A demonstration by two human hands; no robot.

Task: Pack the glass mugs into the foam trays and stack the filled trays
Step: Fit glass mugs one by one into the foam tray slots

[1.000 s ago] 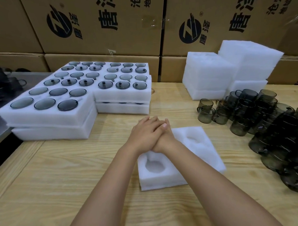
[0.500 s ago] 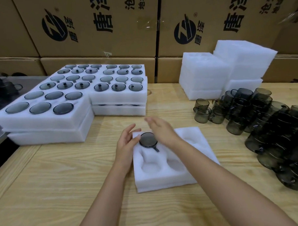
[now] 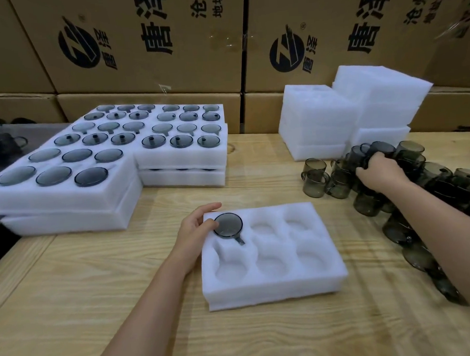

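A white foam tray (image 3: 273, 281) with several round pockets lies on the wooden table in front of me. One smoky glass mug (image 3: 228, 225) sits upside down in its far-left pocket, handle pointing toward me. My left hand (image 3: 197, 230) rests at the tray's left edge, thumb touching the mug's base. My right hand (image 3: 380, 170) has reached to the right into a heap of loose smoky mugs (image 3: 406, 186) and its fingers curl around one mug (image 3: 374, 151) there.
Filled foam trays (image 3: 67, 196) are stacked two high at the left and back middle (image 3: 184, 158). Empty foam trays (image 3: 317, 125) are piled at the back right. Printed cardboard boxes (image 3: 168, 40) wall off the back. A dark gap borders the table's left edge.
My right hand left the mug in the tray and went right to the mug heap, where it took hold of a mug. My left hand stayed by the tray's left edge.
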